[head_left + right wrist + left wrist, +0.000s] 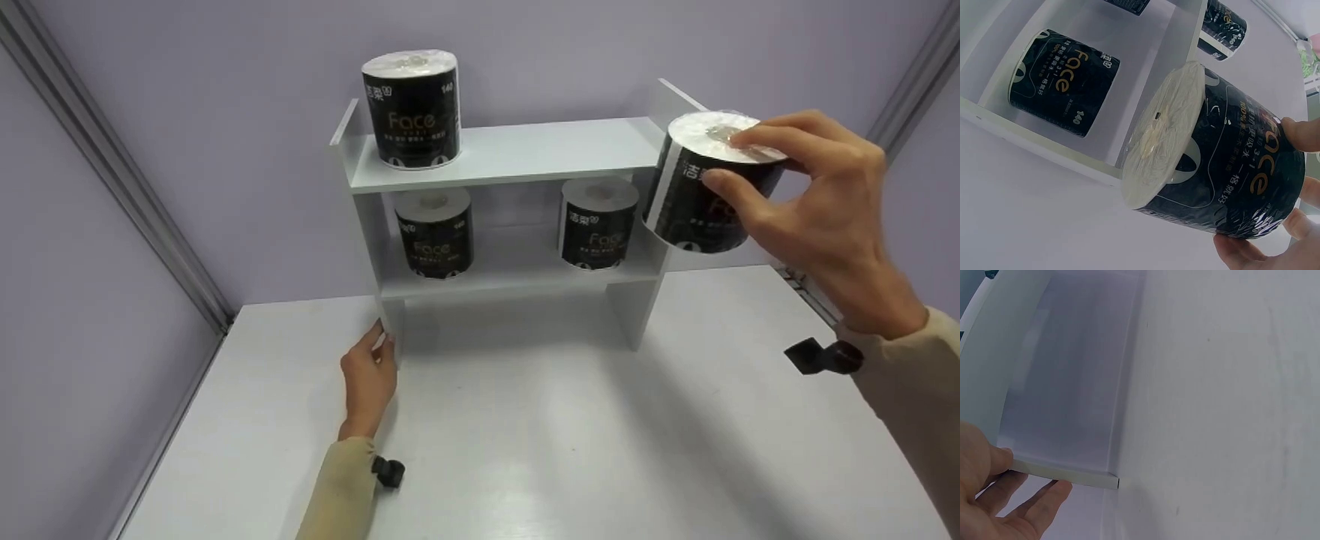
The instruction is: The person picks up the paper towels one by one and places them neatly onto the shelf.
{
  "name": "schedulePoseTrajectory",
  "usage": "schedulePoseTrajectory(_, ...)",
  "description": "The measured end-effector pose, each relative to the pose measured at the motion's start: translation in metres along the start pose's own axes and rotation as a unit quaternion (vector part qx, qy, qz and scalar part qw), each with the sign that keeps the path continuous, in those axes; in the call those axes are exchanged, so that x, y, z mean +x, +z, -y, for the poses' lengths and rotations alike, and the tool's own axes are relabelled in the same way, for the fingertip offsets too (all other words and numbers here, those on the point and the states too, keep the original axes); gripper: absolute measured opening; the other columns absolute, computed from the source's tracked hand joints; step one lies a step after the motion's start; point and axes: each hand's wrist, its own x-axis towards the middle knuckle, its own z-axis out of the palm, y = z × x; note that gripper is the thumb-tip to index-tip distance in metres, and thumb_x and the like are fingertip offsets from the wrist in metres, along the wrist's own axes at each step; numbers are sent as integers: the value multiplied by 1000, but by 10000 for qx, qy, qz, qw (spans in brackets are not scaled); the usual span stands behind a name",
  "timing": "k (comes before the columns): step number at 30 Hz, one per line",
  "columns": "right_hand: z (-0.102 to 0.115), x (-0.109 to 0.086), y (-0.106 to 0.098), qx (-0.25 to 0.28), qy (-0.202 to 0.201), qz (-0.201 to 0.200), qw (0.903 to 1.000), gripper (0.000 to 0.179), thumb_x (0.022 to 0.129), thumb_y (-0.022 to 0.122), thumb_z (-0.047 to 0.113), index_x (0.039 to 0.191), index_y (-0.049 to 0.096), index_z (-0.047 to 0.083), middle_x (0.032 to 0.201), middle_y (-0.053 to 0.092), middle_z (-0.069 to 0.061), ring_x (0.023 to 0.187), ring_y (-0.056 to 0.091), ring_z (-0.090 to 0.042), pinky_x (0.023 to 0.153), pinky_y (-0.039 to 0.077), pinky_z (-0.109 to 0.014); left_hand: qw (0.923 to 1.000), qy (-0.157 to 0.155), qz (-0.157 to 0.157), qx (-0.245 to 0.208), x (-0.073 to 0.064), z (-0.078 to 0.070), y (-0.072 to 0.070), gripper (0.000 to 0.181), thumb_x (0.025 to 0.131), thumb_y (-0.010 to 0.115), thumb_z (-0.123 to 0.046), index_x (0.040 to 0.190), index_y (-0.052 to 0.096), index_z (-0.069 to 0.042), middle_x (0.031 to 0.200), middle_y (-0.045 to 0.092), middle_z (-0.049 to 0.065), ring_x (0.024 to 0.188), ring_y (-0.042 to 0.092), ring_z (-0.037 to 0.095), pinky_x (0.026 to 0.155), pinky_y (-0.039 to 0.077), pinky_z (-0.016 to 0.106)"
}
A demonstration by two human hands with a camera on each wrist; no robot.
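My right hand grips a black-and-white wrapped toilet paper roll by its upper part, in the air at the right end of a white two-tier shelf. In the right wrist view the same roll is tilted, its white end towards the shelf. My left hand pinches the lower left side panel of the shelf, thumb on one face and fingers on the other. One roll stands upright on the top board at the left. Below it, two more rolls stand apart, a left one and a right one.
The shelf stands on a white table against a pale lilac back wall. Metal frame posts run along the corners. Raised side panels edge the top board at both ends.
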Motion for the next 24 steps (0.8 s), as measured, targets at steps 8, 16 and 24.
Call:
schedulePoseTrajectory(8, 11, 6, -1, 109, 12, -35, 9999, 28, 76, 92, 5, 102, 83, -1, 96, 66, 25, 90, 61, 6, 82, 49, -5, 9999, -100, 55, -2, 0, -1, 0, 43, 108, 60, -4, 148, 54, 11, 151, 57, 29, 125, 70, 41, 91, 64, 41)
schedulePoseTrajectory(16, 14, 12, 0, 97, 72, 22, 9999, 29, 77, 93, 9, 104, 84, 1, 98, 66, 24, 94, 63, 4, 83, 50, -6, 9999, -104, 73, 15, 0, -2, -2, 43, 108, 60, -3, 149, 54, 10, 151, 57, 28, 124, 70, 43, 91, 65, 43)
schedulePoseTrajectory(24, 17, 22, 2, 249, 255, -32, 9994, 30, 78, 91, 11, 104, 83, -2, 96, 67, 22, 94, 64, 2, 82, 52, -6, 10000, -27, 10, 29, 0, -1, 0, 42, 108, 61, -3, 148, 56, 8, 150, 59, 26, 122, 71, 42, 88, 66, 42)
